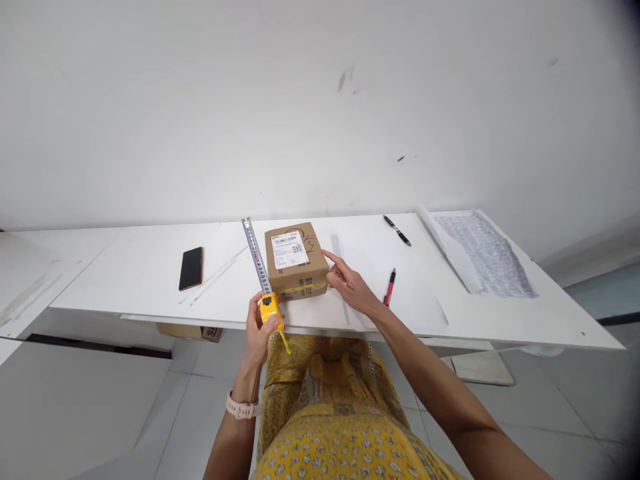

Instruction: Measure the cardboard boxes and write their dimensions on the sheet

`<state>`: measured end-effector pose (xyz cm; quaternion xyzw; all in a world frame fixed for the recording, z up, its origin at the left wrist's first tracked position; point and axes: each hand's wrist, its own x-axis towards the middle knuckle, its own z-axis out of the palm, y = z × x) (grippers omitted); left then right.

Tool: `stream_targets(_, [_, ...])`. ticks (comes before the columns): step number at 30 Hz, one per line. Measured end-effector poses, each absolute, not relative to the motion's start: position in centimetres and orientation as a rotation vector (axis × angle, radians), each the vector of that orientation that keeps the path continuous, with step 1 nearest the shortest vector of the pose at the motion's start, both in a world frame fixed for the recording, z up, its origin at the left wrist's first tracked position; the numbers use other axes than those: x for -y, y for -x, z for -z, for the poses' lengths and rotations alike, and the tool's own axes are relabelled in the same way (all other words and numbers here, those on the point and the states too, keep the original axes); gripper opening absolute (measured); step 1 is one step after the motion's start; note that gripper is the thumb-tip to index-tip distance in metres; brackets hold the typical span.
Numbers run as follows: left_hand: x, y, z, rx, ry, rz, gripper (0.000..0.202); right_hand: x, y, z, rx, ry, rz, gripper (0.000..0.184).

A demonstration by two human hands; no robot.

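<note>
My left hand (pixel 260 327) grips a yellow tape measure (pixel 271 308) at the front edge of the table. Its metal blade (pixel 255 257) is pulled out and lies across the tabletop toward the wall, along the left side of a small cardboard box (pixel 297 275). The box carries a white printed label (pixel 289 250) and handwriting on top. At the box's right side is my right hand (pixel 350 285), index finger stretched out against it and the other fingers partly curled. A yellow wrist strap (pixel 285 342) hangs from the tape measure.
On the white table (pixel 135 267) a phone (pixel 191 269) lies to the left. White paper (pixel 370 250) is right of the box, with a black pen (pixel 397 230) and a pink pen (pixel 390 287). Farther right are handwritten sheets (pixel 483 253). A wall stands behind.
</note>
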<state>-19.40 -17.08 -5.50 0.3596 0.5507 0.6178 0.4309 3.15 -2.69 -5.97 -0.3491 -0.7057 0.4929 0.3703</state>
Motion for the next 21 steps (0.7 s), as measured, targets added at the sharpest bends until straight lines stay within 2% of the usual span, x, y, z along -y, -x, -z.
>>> stream_targets(4, [16.0,20.4,2.9,-1.310,-0.990,-1.548,0.066,2.1,-2.3,1.5,1.802,0.903,-1.141,0.075])
stream_targets(8, [15.2,20.8,1.3,-1.289,-1.039,-1.586,0.068,0.8,-1.9,-1.6,1.835,0.978,-0.952,0.062])
stream_targets(13, [16.7,18.6,0.9,-1.297,-1.144,-1.596,0.069,0.0,-1.9,-1.2,1.862,1.095,-0.699,0.038])
stream_targets(16, [18.7,16.1,1.4,-1.227,-1.199,-1.557,0.073,-0.2,-1.9,-0.7,1.857,0.951,-0.565,0.029])
stream_targets(21, [20.6,13.2,4.0,-1.096,-1.085,-1.337,0.075,-1.0,-1.5,-0.1,1.857,0.830,-0.778,0.030])
